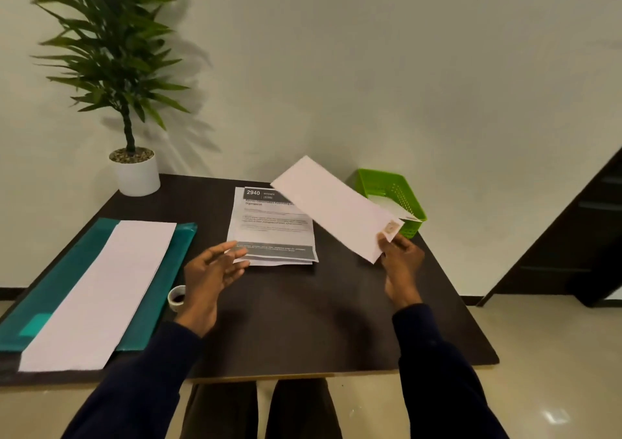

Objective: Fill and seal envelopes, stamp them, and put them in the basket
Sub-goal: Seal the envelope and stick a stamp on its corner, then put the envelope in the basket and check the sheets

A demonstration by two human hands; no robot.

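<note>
My right hand (pixel 402 263) pinches the near corner of a long white envelope (pixel 331 206) with a stamp (pixel 392 227) on that corner. The envelope is lifted off the table and angled toward the green basket (pixel 380 182) at the back right, which holds white envelopes inside. My left hand (pixel 210 270) hovers open, fingers spread, just left of a stack of printed sheets (pixel 272 230) in the table's middle. Blank white envelopes (pixel 104 290) lie stacked on a teal folder (pixel 64 280) at the left.
A small round white pot (pixel 176 298) with a dark inside stands beside my left wrist. A potted plant (pixel 134 172) occupies the back left corner. The dark table (pixel 303 320) ends at a wall behind; a dark cabinet (pixel 579 236) stands to the right.
</note>
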